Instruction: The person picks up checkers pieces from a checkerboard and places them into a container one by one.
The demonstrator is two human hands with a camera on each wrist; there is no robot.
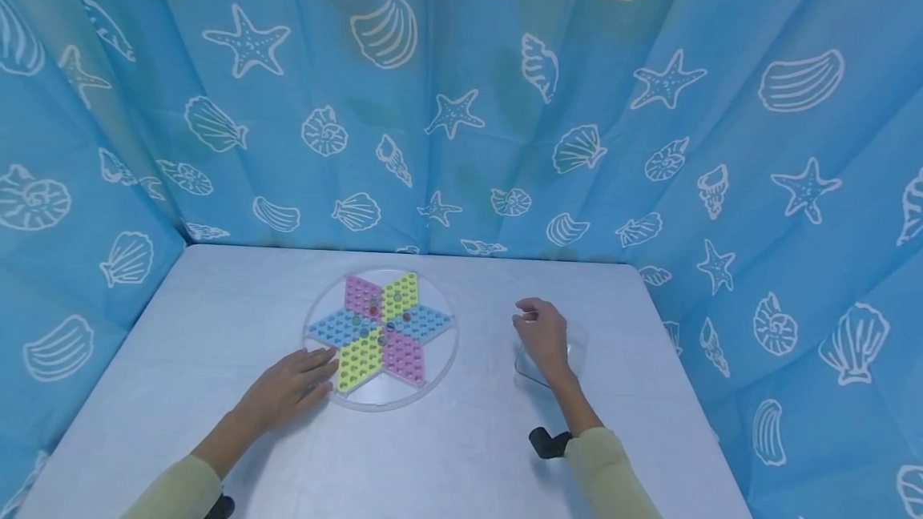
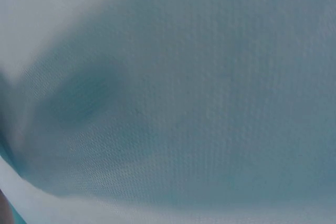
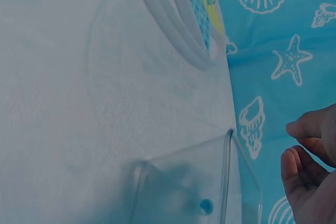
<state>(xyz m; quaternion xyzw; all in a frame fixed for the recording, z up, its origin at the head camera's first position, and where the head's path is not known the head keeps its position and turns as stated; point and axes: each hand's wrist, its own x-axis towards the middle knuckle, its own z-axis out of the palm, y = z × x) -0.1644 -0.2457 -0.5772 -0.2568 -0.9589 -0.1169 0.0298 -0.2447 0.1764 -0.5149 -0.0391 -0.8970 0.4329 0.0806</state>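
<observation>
A round Chinese checkers board (image 1: 441,357) with a pink, yellow and blue star lies on the white table in the head view. Several marbles (image 1: 390,327) sit in holes around its middle. My left hand (image 1: 292,387) rests at the board's left edge, its fingers extended and holding nothing. To the right, my right hand (image 1: 544,336) hovers over a clear plastic box (image 3: 181,174). Its fingers are loosely bent, with a gap between thumb and fingertips and nothing visible there. One blue marble (image 3: 206,206) shows in the box. The left wrist view has only blurred, shadowed cloth.
A white cloth (image 1: 447,463) covers the table. Blue curtains (image 1: 461,158) with white shells and starfish hang behind it and along both sides. Between the board and the box lies a stretch of tabletop. A black wrist device (image 1: 550,443) sits by the right cuff.
</observation>
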